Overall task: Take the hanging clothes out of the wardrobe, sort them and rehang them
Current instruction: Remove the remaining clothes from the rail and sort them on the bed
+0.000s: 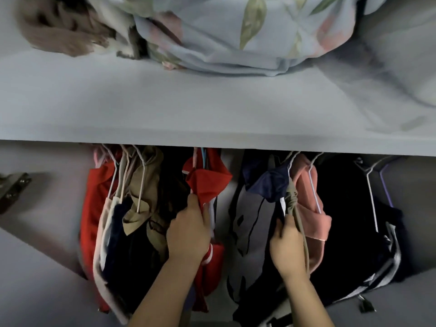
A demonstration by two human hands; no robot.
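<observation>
The clothes hang in a row under a pale shelf [165, 109] inside the wardrobe, on thin wire hangers, and both hands reach up into them.

The left hand [188, 234] grasps a red top [207, 180] near the middle of the row; its fingers are curled around the red cloth just below the collar. The right hand [289, 246] grasps an olive-grey garment [291, 197], with the thumb on one side and the fingers closed on the other side of the thin hanging cloth.

Left of the red top hang a beige garment [146, 180] and, at the far left end, a second red piece [90, 208]. Between the two hands hangs a grey garment with a black print [247, 220], and above it is a navy garment [271, 182]. Just beside the right hand, on its right, is a pink garment [311, 208], and after it come black clothes [342, 208] and a white wire hanger [372, 199].

On the shelf lies folded floral bedding [236, 38] in light blue, and a brown knitted item [59, 31] lies to its left. A metal hinge [14, 185] shows on the left wall. The picture is a little blurred.
</observation>
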